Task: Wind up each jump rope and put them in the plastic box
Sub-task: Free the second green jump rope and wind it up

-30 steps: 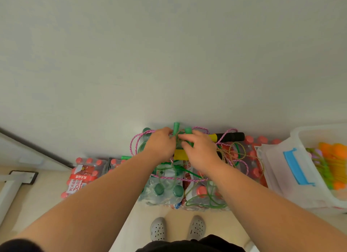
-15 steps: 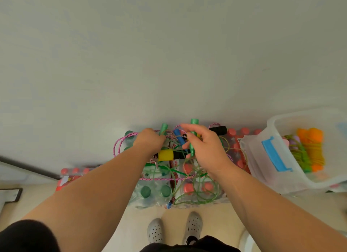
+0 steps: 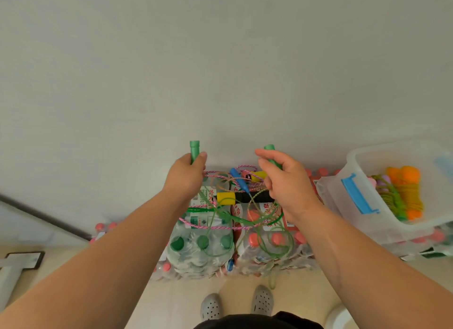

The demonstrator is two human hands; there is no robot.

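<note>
Grips both hold: we find the left grip (image 3: 186, 179) curled round one green handle (image 3: 194, 149), upright, and the right grip (image 3: 288, 185) pinching the other green handle (image 3: 269, 149), the two well apart. We record green cord (image 3: 278, 251) lying in loose loops over the shrink-wrapped bottle packs (image 3: 201, 252) below, tangled with a pink rope (image 3: 208, 227), a yellow-and-black handle (image 3: 241, 198) and a blue handle (image 3: 238, 180). We note the plastic box (image 3: 392, 228) to the right, resting on further packs, uncovered, a blue latch (image 3: 358, 194) on its near side, with wound orange and green ropes (image 3: 404, 196) inside. Grey shoes (image 3: 210, 306) stand on the floor.
</note>
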